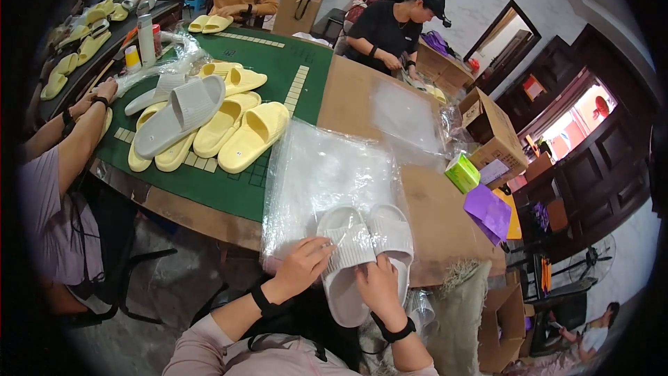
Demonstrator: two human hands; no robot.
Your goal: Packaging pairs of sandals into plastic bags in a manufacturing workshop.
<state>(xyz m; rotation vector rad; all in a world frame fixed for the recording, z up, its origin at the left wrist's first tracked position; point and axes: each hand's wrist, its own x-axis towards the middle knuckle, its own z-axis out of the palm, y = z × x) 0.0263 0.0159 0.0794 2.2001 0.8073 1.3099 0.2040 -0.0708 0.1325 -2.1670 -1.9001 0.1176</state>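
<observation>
A pair of light grey slippers lies in front of me, the left slipper [346, 299] and right slipper [392, 233] side by side, toes pointing away. Glossy film from a clear plastic bag [341, 217] covers their toe ends. My left hand [303, 264] is closed at the left slipper's strap, fingertips pinching what looks like the bag's edge. With bent fingers, my right hand [380, 287] grips the slippers between their straps; its fingertips are partly hidden. Beneath the toes lies a stack of clear plastic bags [327, 160].
Yellow slippers [254, 138] and larger grey slippers [179, 115] are heaped on the green mat [229, 198]. A cardboard box [511, 141], green packet [462, 173] and purple sheet [487, 214] are at right. A co-worker's arms [83, 118] reach in from the left; others work across the table.
</observation>
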